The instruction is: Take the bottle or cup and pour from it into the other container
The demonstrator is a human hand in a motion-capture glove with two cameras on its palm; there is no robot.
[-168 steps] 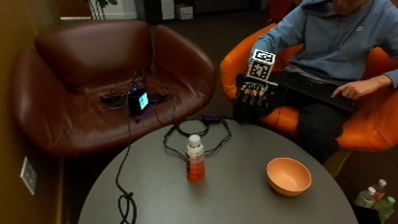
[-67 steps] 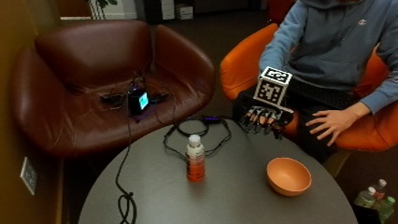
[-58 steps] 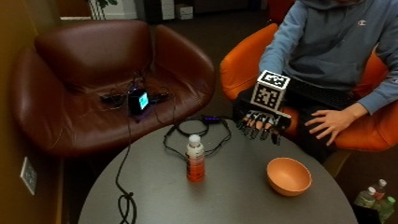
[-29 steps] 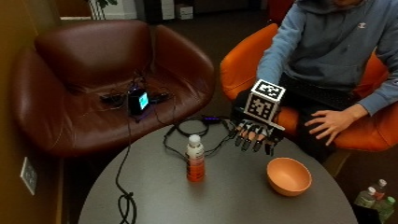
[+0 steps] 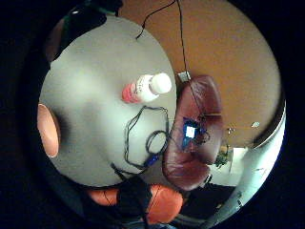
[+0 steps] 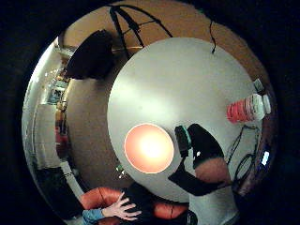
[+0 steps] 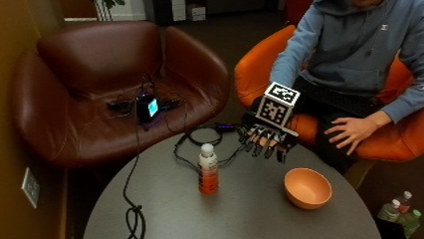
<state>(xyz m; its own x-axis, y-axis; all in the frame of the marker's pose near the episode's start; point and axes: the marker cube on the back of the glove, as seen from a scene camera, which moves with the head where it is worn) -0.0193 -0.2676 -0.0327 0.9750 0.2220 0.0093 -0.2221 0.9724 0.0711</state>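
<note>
Orange liquid fills the lower part of a clear bottle [image 7: 208, 169] with a white cap, standing upright near the middle of a round grey table [image 7: 265, 219]. An orange bowl [image 7: 307, 187] sits on the same table, apart from the bottle, toward the seated person's side. The gloved right hand [image 7: 265, 138] hangs above the table edge nearest the person, between bottle and bowl but touching neither; its fingers [image 7: 266, 147] point down, spread and fairly straight, holding nothing. The little-finger-side palm view shows the bottle [image 5: 145, 88] and the bowl's rim [image 5: 47, 130] well separated on the grey top, with no object near the palm. The thumb-side palm view shows the bowl [image 6: 149, 148] from above, with nothing visible inside it, the bottle [image 6: 248, 108] off near the table's edge, and a gloved finger [image 6: 202, 154] of the same hand crossing in front. The person's bare left hand [image 7: 353, 133] rests flat on the lap with fingers spread. A looped black cable [image 7: 212, 135] lies on the table edge behind the bottle, and a second black cable [image 7: 134, 214] trails across the table's far side and ends in a knot. Behind the table stands a brown leather chair [image 7: 99, 79] carrying a small device with a lit screen [image 7: 147, 108]; the person sits in an orange chair [image 7: 258, 74].
</note>
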